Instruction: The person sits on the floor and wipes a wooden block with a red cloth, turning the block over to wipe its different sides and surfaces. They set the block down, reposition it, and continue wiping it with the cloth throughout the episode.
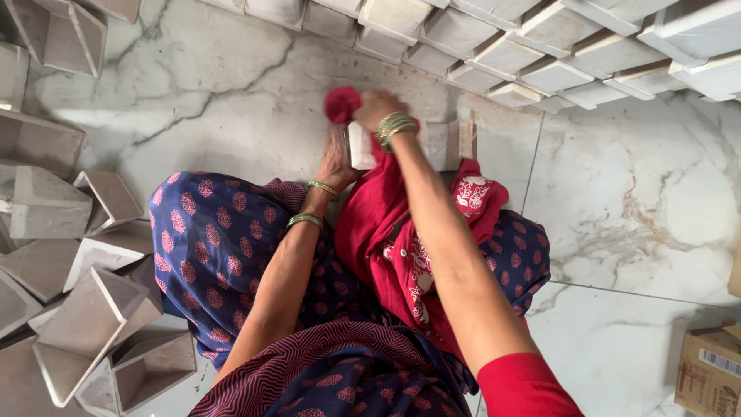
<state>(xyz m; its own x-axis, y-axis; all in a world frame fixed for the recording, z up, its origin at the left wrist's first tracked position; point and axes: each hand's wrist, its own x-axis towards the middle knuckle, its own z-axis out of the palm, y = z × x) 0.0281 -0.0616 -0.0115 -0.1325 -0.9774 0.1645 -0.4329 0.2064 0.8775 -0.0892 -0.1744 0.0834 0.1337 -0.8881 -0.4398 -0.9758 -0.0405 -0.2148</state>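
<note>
Both arms stretched forward over the lap, left hand (337, 158) cupped upright with bangled wrist bent, right hand (378, 108) above it, fingers closed in a tight grip, wrist ringed with bangles.

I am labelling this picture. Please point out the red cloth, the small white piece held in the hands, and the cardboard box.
red cloth (342, 103), head view, on the bunched top.
small white piece (360, 145), head view, on its front face.
cardboard box (706, 371), head view, on its side.

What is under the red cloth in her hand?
Under the red cloth, bunched in the right hand, is a white block the left hand holds. Its covered top is hidden.
</note>
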